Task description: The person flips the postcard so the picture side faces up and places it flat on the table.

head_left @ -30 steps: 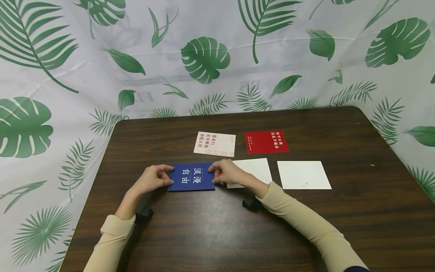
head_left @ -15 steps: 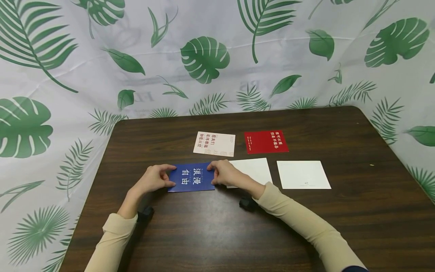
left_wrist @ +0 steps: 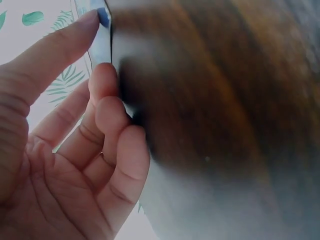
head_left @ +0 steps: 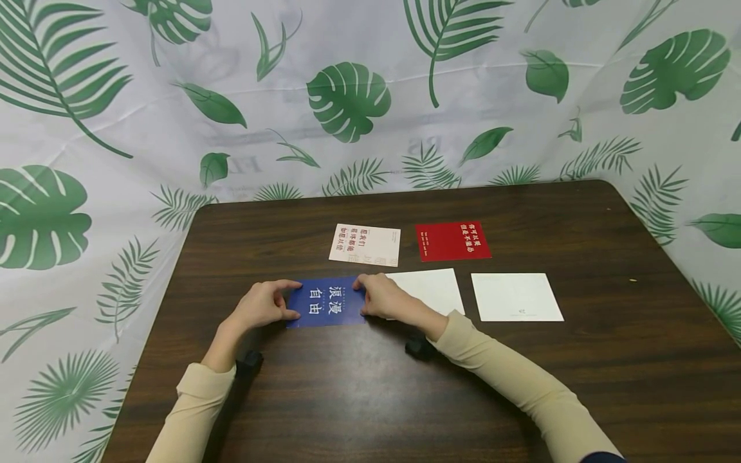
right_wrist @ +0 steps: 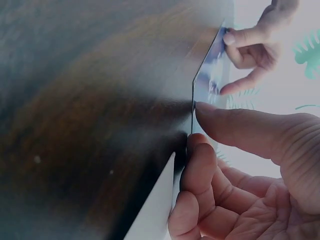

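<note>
A blue card (head_left: 331,302) with white Chinese characters lies between my hands in the head view. My left hand (head_left: 262,302) holds its left short edge, thumb near the front corner and index finger at the back one. At the opposite short edge, my right hand (head_left: 383,297) grips in the same way. The left wrist view shows the left thumb (left_wrist: 82,30) on a sliver of the card. In the right wrist view, the card (right_wrist: 202,82) appears edge-on close over the table, with the right thumb (right_wrist: 230,125) against it.
Behind are a cream card (head_left: 365,244) with red characters and a red card (head_left: 453,242). One white card (head_left: 437,289) lies partly under my right hand in view, another white card (head_left: 517,297) farther right. The brown table (head_left: 347,392) meets a leaf-print curtain (head_left: 278,135).
The blue card has shifted very slightly toward me and looks paler, its front edge thinner. Both hands keep their hold, and the right forearm has drifted slightly left.
</note>
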Demonstrator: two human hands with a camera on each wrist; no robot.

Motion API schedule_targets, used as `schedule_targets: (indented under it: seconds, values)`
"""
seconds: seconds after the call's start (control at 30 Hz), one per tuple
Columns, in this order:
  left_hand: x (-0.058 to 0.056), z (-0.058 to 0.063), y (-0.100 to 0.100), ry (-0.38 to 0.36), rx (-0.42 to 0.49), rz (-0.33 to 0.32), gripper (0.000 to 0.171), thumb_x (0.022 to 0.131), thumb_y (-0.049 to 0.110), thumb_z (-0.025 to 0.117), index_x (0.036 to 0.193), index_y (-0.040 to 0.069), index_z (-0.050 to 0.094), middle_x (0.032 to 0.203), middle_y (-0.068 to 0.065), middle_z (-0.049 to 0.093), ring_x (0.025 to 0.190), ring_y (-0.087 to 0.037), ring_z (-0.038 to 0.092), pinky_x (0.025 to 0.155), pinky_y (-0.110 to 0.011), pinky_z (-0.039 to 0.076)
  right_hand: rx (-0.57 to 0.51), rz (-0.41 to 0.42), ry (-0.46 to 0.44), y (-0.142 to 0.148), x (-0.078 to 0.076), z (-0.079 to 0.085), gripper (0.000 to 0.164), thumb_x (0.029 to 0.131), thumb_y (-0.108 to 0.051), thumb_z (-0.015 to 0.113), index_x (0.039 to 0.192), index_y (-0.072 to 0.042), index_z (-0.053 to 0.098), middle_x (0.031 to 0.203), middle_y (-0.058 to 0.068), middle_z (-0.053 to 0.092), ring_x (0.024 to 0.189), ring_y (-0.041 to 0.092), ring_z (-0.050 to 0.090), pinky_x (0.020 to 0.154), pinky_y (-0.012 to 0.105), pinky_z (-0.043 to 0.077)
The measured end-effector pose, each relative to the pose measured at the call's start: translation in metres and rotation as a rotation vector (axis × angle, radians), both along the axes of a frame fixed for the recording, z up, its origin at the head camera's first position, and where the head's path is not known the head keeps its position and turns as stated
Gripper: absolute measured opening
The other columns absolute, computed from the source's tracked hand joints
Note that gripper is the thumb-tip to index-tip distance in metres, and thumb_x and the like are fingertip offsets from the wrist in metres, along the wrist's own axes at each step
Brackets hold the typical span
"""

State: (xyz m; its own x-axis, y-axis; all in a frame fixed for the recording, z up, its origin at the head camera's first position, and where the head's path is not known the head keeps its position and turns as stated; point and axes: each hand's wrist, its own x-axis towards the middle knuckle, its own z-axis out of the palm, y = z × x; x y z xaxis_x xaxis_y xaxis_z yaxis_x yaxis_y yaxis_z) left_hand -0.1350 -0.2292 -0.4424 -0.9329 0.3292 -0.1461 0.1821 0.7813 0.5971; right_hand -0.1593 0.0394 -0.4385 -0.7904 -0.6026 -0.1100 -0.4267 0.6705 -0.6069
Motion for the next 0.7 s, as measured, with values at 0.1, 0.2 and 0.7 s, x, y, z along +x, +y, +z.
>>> schedule_targets:
  seconds: [0.1, 0.2, 0.7]
  values:
    - [0.0, 0.0, 0.0, 0.0, 0.005, -0.002, 0.056, 0.073, 0.017, 0.08, 0.123, 0.003, 0.06, 0.058, 0.004, 0.053, 0.051, -0.011, 0.047, 0.047, -0.026, 0.035, 0.0, -0.004, 0.0, 0.0, 0.0, 0.001, 0.042, 0.07, -0.001, 0.079, 0.108, 0.004, 0.06, 0.061, 0.001, 0.058, 0.053, 0.008, 0.053, 0.052, 0.02, 0.042]
    - [0.0, 0.0, -0.001, 0.005, 0.01, -0.004, 0.056, 0.073, 0.017, 0.08, 0.123, 0.003, 0.06, 0.058, 0.004, 0.053, 0.051, -0.011, 0.047, 0.047, -0.026, 0.035, 0.002, -0.008, -0.001, 0.0, 0.0, 0.001, 0.043, 0.07, -0.001, 0.079, 0.108, 0.004, 0.06, 0.061, 0.001, 0.059, 0.053, 0.008, 0.053, 0.052, 0.02, 0.043]
    - [-0.007, 0.004, 0.004, 0.065, 0.195, -0.043, 0.043, 0.072, 0.012, 0.081, 0.109, -0.003, 0.065, 0.06, 0.003, 0.055, 0.053, -0.01, 0.049, 0.051, -0.022, 0.04, -0.257, 0.003, -0.118, 0.023, -0.01, -0.001, 0.041, 0.071, -0.001, 0.079, 0.107, 0.007, 0.06, 0.068, 0.0, 0.062, 0.056, 0.006, 0.055, 0.057, 0.02, 0.047]
